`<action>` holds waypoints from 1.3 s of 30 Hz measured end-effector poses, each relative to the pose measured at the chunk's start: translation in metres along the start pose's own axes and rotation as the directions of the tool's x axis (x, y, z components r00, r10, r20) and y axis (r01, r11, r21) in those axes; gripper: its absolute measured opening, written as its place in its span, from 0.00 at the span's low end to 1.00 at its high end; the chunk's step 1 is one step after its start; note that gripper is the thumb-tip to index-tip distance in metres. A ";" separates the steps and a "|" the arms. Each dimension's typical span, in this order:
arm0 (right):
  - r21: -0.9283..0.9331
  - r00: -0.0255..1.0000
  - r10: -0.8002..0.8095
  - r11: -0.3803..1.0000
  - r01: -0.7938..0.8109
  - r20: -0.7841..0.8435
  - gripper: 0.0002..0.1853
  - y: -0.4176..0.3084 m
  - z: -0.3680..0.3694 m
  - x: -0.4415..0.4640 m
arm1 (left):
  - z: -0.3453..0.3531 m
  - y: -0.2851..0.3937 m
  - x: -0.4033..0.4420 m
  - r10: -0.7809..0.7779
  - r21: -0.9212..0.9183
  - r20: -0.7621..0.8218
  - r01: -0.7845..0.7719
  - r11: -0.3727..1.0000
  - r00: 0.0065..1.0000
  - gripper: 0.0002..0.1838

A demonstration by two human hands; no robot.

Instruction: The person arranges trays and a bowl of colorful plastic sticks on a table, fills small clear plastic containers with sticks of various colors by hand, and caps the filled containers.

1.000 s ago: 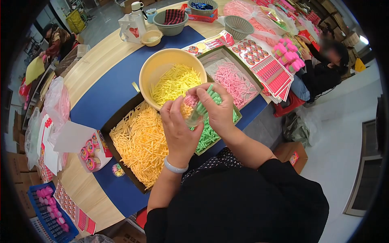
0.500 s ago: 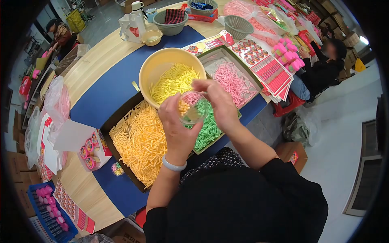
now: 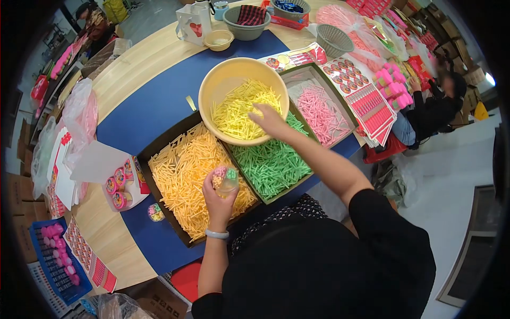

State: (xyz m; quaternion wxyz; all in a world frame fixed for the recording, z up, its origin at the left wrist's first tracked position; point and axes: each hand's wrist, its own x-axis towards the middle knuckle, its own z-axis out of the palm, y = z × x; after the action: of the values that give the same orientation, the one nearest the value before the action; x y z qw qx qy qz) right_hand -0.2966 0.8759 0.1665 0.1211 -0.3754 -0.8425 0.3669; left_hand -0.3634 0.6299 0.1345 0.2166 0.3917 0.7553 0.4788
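Observation:
My left hand [image 3: 217, 204] holds a clear cup [image 3: 225, 179] with pink, orange and green sticks in it, over the box of orange sticks [image 3: 186, 170]. My right hand [image 3: 268, 121] reaches into the cream tub [image 3: 208, 87], its fingers at the yellow sticks [image 3: 244, 106]; whether they grip any is too small to tell. Below the tub lie green sticks [image 3: 276, 167] in a tray. Pink sticks [image 3: 321, 114] fill part of another tray at the right.
A white carton [image 3: 98, 162] of pink-lidded cups and a small filled cup [image 3: 155, 212] are at the left. Printed sheets [image 3: 361, 95] lie right of the trays. Baskets [image 3: 247, 24] stand at the back. A person [image 3: 438, 111] sits at the right.
My right hand has left the cup and moved up into the yellow sticks. My left hand has lowered the cup over the orange sticks. The view has shifted slightly.

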 end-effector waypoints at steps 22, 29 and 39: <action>-0.534 0.946 0.076 0.838 0.111 0.316 0.20 0.093 0.033 0.161 | 0.032 -0.049 0.000 0.120 0.223 -0.061 -0.103 0.969 0.991 0.32; -0.277 0.946 -0.166 0.929 0.245 0.279 0.15 0.042 0.016 0.158 | 0.021 -0.047 -0.002 0.150 0.261 0.047 -0.157 0.953 0.988 0.41; 0.213 0.935 -0.106 0.976 0.033 0.338 0.15 0.033 0.001 0.153 | -0.007 0.000 0.036 0.339 0.355 -0.173 -0.263 0.897 0.925 0.38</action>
State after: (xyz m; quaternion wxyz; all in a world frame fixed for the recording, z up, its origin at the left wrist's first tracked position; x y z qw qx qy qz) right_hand -0.3847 1.0004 0.1317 0.0212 -0.2600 -0.8213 0.5073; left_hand -0.3893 0.6549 0.1395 -0.0172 0.4765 0.7734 0.4178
